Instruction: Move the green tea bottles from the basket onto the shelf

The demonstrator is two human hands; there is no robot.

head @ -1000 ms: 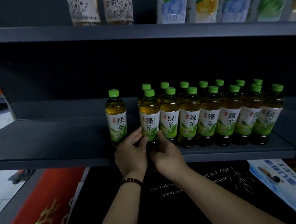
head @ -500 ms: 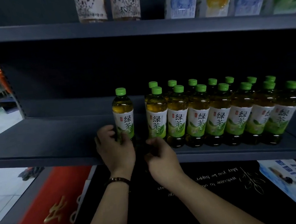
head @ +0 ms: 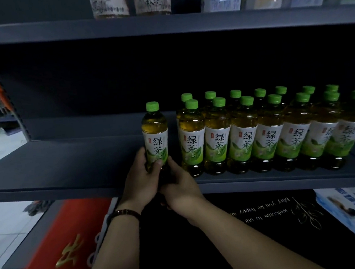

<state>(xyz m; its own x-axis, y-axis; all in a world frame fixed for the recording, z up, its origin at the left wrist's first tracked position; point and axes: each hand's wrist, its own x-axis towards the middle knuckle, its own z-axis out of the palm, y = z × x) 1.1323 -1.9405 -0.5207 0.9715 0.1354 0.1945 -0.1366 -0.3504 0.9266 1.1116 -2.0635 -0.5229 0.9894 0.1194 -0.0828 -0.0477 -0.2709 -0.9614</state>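
A green tea bottle (head: 155, 136) with a green cap stands apart on the dark grey shelf (head: 67, 166), a little left of the others. My left hand (head: 142, 179) wraps its lower part from the left, thumb across the label. My right hand (head: 179, 186) grips its base from the right. Several more green tea bottles (head: 259, 135) stand in two rows to the right on the same shelf. No basket is in view.
The shelf's left half is bare. An upper shelf (head: 161, 25) holds other drinks. Below lie a red mat (head: 59, 249), a black mat (head: 256, 224) with pale lettering, and a blue-white package (head: 353, 210) at the right.
Both hands left the front-row bottle and moved left onto the lone bottle. The left hand reached it first, then the right hand joined at its base.
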